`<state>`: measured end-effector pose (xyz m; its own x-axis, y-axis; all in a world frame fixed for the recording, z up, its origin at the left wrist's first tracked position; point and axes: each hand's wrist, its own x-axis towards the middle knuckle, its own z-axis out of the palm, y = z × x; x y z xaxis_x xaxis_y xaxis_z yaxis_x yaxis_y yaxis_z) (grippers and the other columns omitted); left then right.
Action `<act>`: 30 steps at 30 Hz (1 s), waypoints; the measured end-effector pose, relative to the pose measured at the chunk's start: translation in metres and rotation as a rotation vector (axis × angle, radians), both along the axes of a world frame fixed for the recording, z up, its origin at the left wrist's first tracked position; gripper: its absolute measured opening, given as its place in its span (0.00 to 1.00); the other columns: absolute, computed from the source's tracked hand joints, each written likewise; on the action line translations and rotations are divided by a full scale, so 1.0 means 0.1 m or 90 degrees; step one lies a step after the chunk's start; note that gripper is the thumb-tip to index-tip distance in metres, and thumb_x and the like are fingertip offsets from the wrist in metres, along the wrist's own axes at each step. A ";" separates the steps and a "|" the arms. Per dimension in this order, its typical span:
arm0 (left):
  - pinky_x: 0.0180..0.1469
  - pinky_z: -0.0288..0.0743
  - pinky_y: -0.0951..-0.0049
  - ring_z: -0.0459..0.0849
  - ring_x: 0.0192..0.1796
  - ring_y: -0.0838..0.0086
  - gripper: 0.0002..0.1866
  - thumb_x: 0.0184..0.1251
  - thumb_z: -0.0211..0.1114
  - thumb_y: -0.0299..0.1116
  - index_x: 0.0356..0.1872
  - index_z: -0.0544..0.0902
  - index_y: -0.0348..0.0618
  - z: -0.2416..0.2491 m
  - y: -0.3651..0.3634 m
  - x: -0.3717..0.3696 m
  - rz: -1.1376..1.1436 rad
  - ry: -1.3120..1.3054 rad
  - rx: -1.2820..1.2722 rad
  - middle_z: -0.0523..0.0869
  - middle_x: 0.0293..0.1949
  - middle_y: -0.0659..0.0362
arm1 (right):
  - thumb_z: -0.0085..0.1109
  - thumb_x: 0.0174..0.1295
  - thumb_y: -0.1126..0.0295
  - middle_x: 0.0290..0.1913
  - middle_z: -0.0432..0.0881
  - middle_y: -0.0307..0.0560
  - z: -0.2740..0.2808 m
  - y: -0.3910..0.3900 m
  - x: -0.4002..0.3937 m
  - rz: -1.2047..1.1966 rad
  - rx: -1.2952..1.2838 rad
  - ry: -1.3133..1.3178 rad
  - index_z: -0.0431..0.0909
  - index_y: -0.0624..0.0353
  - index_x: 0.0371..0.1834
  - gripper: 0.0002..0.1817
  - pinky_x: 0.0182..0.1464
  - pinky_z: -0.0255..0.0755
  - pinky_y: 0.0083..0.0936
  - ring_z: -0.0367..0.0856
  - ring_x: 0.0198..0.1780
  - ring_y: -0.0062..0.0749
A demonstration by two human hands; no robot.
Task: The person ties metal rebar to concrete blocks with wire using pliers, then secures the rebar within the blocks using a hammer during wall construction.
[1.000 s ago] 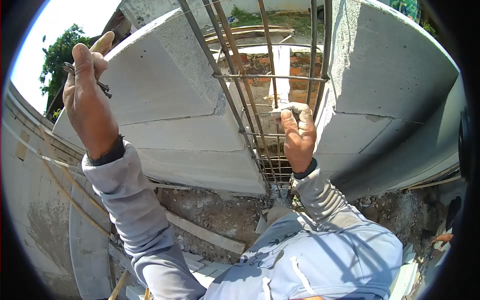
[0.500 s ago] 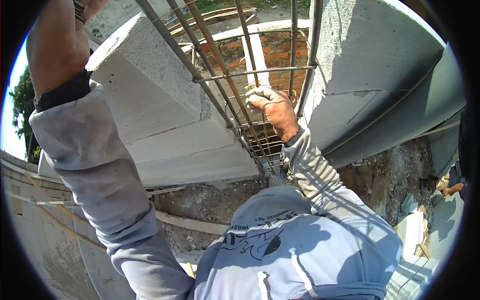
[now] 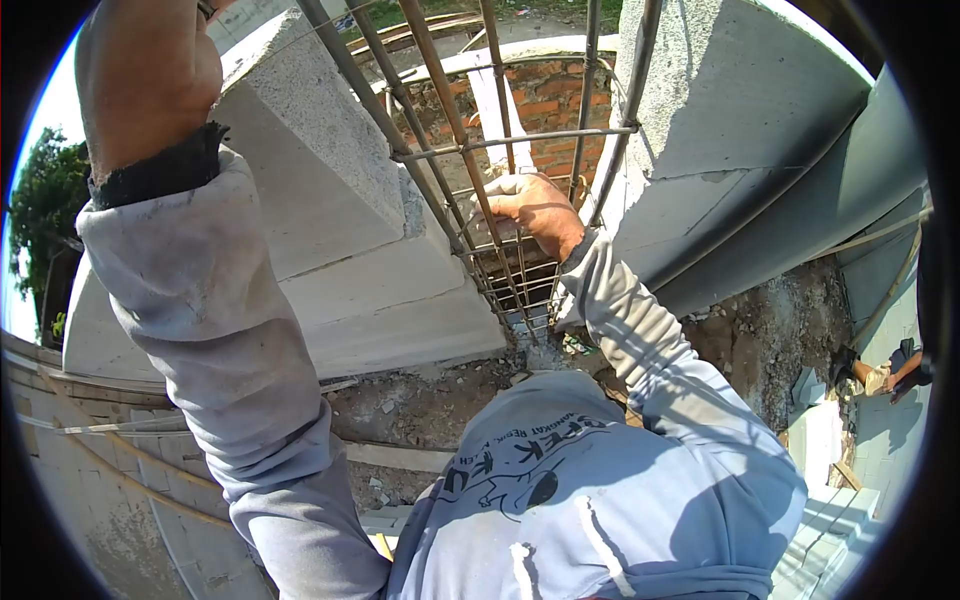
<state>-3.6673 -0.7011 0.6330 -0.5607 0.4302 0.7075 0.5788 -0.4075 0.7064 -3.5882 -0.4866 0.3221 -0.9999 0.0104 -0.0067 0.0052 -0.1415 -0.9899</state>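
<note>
A cage of steel bars (image 3: 455, 125) with cross ties stands between two pale block walls. My right hand (image 3: 530, 208) is at the middle of the cage, its fingers bent round beside one of the upright bars; what they hold, if anything, is hidden. At the upper left my left hand (image 3: 150, 80) is raised high, with the wrist and the base of the hand showing and the fingers cut off by the frame's edge.
The left block wall (image 3: 330, 180) and the right block wall (image 3: 720, 100) flank the cage. Behind it is a brick wall (image 3: 545, 100). Rubble (image 3: 750, 340) lies below. Another person's hand (image 3: 908, 372) shows at the far right.
My right hand has moved a little left and down, from the middle bar toward the bar to its left. The view has shifted, and my left arm appears farther right.
</note>
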 end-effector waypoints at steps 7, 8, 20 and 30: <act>0.52 0.71 0.62 0.78 0.46 0.55 0.18 0.65 0.54 0.31 0.52 0.72 0.31 0.09 -0.08 -0.19 -0.134 -0.042 0.010 0.78 0.45 0.45 | 0.60 0.54 0.63 0.28 0.83 0.41 -0.01 0.07 -0.07 0.019 0.195 -0.010 0.83 0.62 0.38 0.14 0.32 0.71 0.23 0.76 0.27 0.21; 0.52 0.71 0.62 0.78 0.45 0.54 0.18 0.65 0.55 0.30 0.52 0.72 0.31 0.12 -0.10 -0.23 -0.150 -0.048 0.013 0.78 0.45 0.45 | 0.59 0.54 0.63 0.28 0.83 0.43 0.09 0.04 -0.02 0.006 0.247 -0.011 0.83 0.61 0.37 0.13 0.34 0.71 0.25 0.78 0.29 0.24; 0.50 0.70 0.60 0.77 0.44 0.53 0.18 0.63 0.56 0.29 0.53 0.72 0.31 0.16 -0.21 -0.33 -0.215 -0.055 0.025 0.78 0.44 0.45 | 0.51 0.61 0.69 0.32 0.78 0.50 0.09 -0.05 0.17 -0.064 0.502 0.242 0.79 0.61 0.34 0.09 0.39 0.73 0.34 0.79 0.34 0.44; 0.51 0.70 0.60 0.77 0.45 0.53 0.18 0.63 0.56 0.28 0.52 0.72 0.31 0.19 -0.19 -0.31 -0.205 -0.053 0.026 0.78 0.44 0.45 | 0.54 0.59 0.66 0.26 0.80 0.45 0.09 0.07 0.16 -0.026 0.348 0.121 0.81 0.62 0.33 0.10 0.35 0.70 0.28 0.78 0.29 0.29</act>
<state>-3.6988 -0.7203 0.6518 -0.4577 0.5669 0.6849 0.3565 -0.5887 0.7255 -3.5724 -0.4801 0.3307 -0.9818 0.0011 0.1901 -0.1742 0.3948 -0.9021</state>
